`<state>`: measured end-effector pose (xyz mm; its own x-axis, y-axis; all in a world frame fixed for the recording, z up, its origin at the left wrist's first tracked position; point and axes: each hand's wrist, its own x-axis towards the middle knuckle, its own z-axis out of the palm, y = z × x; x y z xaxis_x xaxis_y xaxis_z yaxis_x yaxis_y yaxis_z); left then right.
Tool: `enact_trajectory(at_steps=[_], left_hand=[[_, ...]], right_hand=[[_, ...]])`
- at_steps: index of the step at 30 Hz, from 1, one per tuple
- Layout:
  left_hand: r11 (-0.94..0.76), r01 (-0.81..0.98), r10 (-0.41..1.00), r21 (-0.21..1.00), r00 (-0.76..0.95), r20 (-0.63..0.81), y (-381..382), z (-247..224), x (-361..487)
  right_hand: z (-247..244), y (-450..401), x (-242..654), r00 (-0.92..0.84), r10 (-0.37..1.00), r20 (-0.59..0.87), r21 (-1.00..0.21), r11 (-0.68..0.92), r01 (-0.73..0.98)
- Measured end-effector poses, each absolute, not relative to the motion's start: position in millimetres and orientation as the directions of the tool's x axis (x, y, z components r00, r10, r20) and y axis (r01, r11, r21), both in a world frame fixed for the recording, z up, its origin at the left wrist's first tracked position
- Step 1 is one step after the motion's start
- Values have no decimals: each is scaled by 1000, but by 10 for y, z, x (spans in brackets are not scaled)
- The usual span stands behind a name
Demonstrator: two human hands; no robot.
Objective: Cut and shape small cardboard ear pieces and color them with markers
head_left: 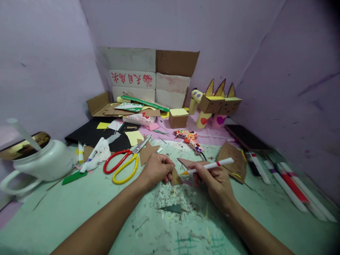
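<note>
Near the middle of the green table, my left hand pinches a small brown cardboard piece. My right hand holds a white marker with a red band, its orange tip pointing left, close to the piece; whether it touches I cannot tell. Another pointed cardboard piece lies partly behind my right hand. Left of my left hand are scissors with one red and one yellow handle, next to a cardboard scrap. A dark triangular scrap lies in front of my hands.
A white teapot stands at the left. Several markers lie at the right. A hot glue gun, a small box, box-headed figures and a large carton are at the back.
</note>
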<state>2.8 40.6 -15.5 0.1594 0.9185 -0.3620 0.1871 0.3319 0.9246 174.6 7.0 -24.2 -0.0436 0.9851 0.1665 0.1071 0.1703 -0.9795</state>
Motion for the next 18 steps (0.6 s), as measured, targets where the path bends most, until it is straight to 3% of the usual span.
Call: enact_trajectory(at_steps=[9,18], left_hand=[[317,173,925,933,164,-344,401,-190,22],[221,173,968,960,83,-238,377,-242,52]], right_hand=[[-355,30,1714,-205,972,115,-990,129,58],[-365,46,1727,-197,978,70,-994,84,66]])
